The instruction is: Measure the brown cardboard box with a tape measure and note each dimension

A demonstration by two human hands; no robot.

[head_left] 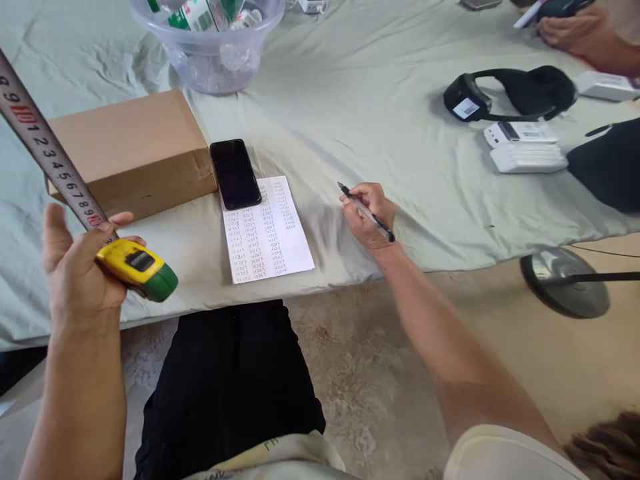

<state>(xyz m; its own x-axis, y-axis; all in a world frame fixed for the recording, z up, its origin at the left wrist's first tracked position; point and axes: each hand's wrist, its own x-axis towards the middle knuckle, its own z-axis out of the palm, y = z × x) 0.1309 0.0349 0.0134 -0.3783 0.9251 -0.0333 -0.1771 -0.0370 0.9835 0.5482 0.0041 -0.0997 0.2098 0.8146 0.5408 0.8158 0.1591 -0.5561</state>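
Note:
My left hand [83, 267] grips a yellow and green tape measure [137, 267] near its mouth, thumb against the blade. The metal blade [50, 143] is drawn out and slants up to the left, past the frame's edge, in front of a closed cardboard box [130, 153]. In my right hand [370, 217] is a black pen [367, 212], its tip pointing up and left; the hand rests on the cloth right of a paper sheet [273, 233]. Columns of handwritten figures cover the sheet. A black smartphone [236, 173] lies over its upper left corner, beside the box.
A translucent plastic basin [215, 53] with packages inside stands behind the box. On the right lie a black headset [510, 93] and white devices [525, 147]. Another person's hand [575, 30] holds a dark object. A round stand base [565, 280] is on the floor.

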